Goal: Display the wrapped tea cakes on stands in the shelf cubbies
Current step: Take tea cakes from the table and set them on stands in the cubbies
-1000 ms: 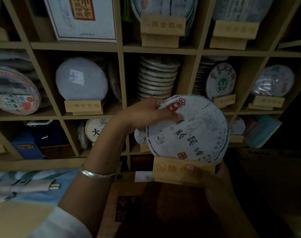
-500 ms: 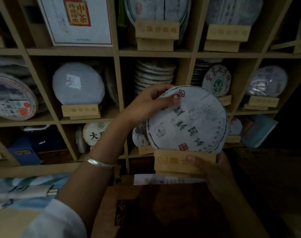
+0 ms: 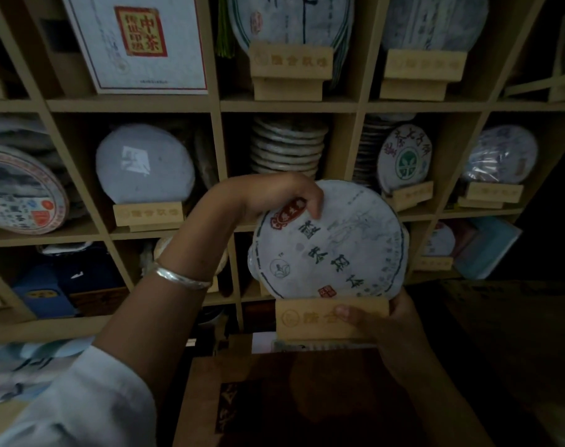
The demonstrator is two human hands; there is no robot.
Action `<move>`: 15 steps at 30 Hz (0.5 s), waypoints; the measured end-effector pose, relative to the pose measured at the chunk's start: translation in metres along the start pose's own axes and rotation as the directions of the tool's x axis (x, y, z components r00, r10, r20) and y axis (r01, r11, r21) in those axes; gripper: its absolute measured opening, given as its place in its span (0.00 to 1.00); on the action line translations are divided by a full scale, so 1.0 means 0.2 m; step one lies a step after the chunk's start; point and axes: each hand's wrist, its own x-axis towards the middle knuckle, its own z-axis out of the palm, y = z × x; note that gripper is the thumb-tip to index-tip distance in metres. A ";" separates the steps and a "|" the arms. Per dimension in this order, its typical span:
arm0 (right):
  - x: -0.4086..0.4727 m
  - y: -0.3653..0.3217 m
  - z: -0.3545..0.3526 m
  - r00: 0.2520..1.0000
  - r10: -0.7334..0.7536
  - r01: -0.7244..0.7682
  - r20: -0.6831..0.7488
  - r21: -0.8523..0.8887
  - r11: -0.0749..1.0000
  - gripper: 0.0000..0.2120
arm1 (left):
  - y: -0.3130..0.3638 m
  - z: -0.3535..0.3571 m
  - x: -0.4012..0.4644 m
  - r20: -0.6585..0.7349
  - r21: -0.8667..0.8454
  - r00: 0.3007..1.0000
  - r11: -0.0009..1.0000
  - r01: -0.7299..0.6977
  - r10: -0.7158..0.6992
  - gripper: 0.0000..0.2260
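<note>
A round, paper-wrapped tea cake [image 3: 336,246] with dark characters and a red seal stands upright in a light wooden stand [image 3: 310,319]. My left hand [image 3: 281,196] grips the cake's top left edge, fingers curled over its face. My right hand [image 3: 384,327] holds the stand from below on the right, thumb pressed on its front. Cake and stand hang in the air in front of the middle column of the wooden shelf [image 3: 294,106], below a cubby holding a stack of tea cakes [image 3: 289,145].
Neighbouring cubbies hold other cakes on stands: a plain white cake [image 3: 145,164] at left, a green-logo cake [image 3: 403,158] and a plastic-wrapped cake [image 3: 500,154] at right. A white box [image 3: 135,40] stands top left. A dark brown box [image 3: 307,401] lies below my hands.
Both hands have lifted the cake and stand together, slightly up toward the shelf. My left hand's fingers curled further over the cake's top edge.
</note>
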 end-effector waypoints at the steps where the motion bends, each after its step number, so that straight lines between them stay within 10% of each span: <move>1: 0.01 0.00 0.00 1.000 0.005 -0.005 0.001 -0.006 1.000 0.29 | 0.00 0.00 0.00 -0.022 0.026 1.000 1.000 0.015 -0.014 0.07; 6: 0.05 0.01 0.01 0.999 -0.015 0.015 -0.043 0.001 1.000 0.33 | -0.07 0.02 0.10 -0.336 0.228 0.905 0.955 -0.189 0.260 0.17; 12: 0.15 -0.04 0.00 0.985 -0.095 0.107 -0.142 0.076 0.991 0.29 | -0.30 -0.01 0.09 -0.567 -0.044 0.737 0.879 -0.474 0.369 0.21; 15: 0.21 -0.06 -0.02 0.982 -0.116 0.127 -0.151 0.065 0.990 0.36 | -0.46 0.02 0.04 -0.492 -0.102 0.804 0.895 -0.434 0.333 0.27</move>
